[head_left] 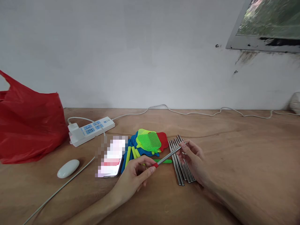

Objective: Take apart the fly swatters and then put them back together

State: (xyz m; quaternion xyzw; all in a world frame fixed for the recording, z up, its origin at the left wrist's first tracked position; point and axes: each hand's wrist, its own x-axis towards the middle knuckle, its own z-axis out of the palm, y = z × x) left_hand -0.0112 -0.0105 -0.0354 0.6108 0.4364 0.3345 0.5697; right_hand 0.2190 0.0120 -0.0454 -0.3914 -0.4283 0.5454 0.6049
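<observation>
Slim silver metal rod, lower centre frame, slants up rightward; left hand pinches its red lower end, right hand its upper.

A makeshift workspace is showing: a scuffed wall is rising behind the wooden table and metal rods are lying atop it

Rods partly behind right fingers; phone screen pixelated; left edge crops red bag.
</observation>
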